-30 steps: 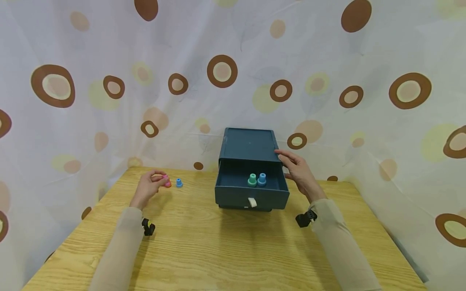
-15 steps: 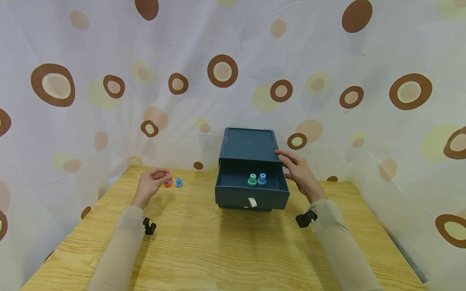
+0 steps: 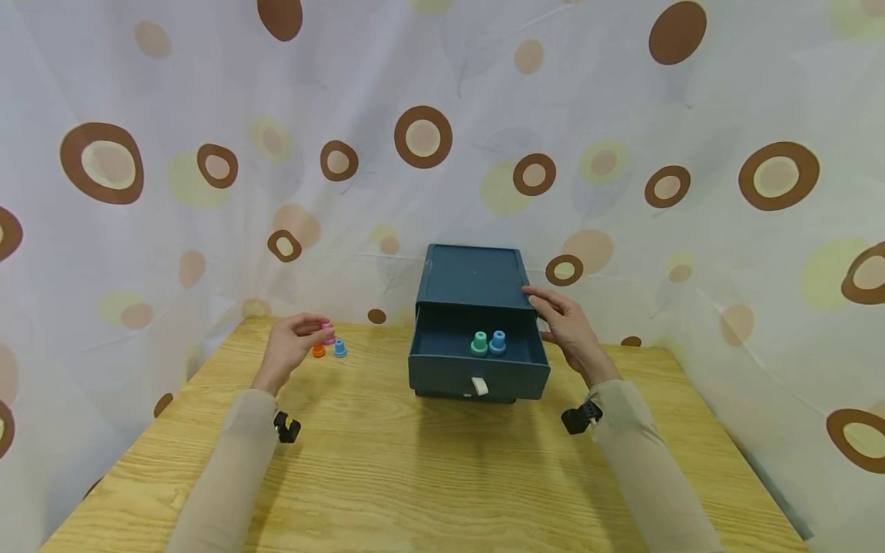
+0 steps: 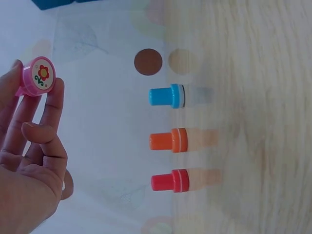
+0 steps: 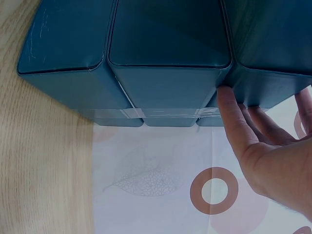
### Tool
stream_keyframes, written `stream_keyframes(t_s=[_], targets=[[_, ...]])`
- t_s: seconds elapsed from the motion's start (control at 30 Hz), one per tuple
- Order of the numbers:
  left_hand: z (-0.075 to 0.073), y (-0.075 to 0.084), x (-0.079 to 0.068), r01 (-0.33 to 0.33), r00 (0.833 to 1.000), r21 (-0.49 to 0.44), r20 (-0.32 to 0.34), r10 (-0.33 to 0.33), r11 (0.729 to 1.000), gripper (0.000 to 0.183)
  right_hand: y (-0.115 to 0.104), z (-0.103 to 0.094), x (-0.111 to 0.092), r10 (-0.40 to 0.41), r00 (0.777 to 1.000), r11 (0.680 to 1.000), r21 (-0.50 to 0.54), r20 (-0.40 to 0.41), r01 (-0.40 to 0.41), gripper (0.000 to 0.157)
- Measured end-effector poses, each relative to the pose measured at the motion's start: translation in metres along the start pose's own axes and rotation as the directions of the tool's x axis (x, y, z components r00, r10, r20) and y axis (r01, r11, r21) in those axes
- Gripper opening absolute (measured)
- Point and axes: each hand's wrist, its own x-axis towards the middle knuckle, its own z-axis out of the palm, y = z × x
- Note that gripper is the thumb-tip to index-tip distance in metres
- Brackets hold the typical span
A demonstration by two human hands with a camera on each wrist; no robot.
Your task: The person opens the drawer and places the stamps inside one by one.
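Observation:
My left hand (image 3: 286, 349) pinches a pink toy stamp (image 4: 38, 78) between thumb and fingertips; its face, with a red flower picture, shows in the left wrist view. Below it on the table stand a blue stamp (image 4: 165, 96), an orange stamp (image 4: 168, 140) and a red stamp (image 4: 170, 181) in a row. With fingers extended, my right hand (image 3: 570, 330) rests against the side and top edge of a dark blue drawer cabinet (image 3: 473, 273). Its top drawer (image 3: 442, 372) is pulled out. A green stamp (image 3: 479, 346) and another blue stamp (image 3: 498, 345) stand inside.
The wooden table (image 3: 373, 468) meets a patterned cloth (image 3: 387, 69) hung behind and at both sides. A white pull tab (image 3: 480, 385) sticks out from the drawer front. In the right wrist view, clear tape (image 5: 168, 112) runs across the cabinet's side.
My left hand has raised the pink stamp and shifted it slightly right, uncovering the orange stamp. My right hand and the drawer have stayed in place.

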Motion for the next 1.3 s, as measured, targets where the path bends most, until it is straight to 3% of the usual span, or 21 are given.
stream_keyframes(t_s=[0.33, 0.73, 1.03, 1.3], targets=[[0.007, 0.023, -0.002, -0.028, 0.999, -0.048, 0.016, 0.029, 0.998, 0.042, 0.001, 0.000, 0.001, 0.003, 1.000, 1.000, 0.003, -0.005, -0.003, 0.053], [0.023, 0.040, -0.003, -0.126, 0.991, -0.098, 0.032, 0.129, 0.987, 0.035, -0.017, 0.002, -0.008, 0.020, 1.000, 1.000, 0.009, 0.011, -0.020, 0.049], [0.031, 0.055, -0.004, -0.158, 0.986, -0.130, 0.023, 0.162, 0.979, 0.031, 0.001, 0.000, 0.003, 0.009, 1.000, 1.000, 0.014, 0.002, -0.009, 0.052], [0.035, 0.068, -0.006, -0.200, 0.979, -0.175, 0.007, 0.205, 0.964, 0.029, 0.000, 0.000, 0.002, 0.010, 1.000, 1.000, 0.003, -0.003, -0.010, 0.053]])
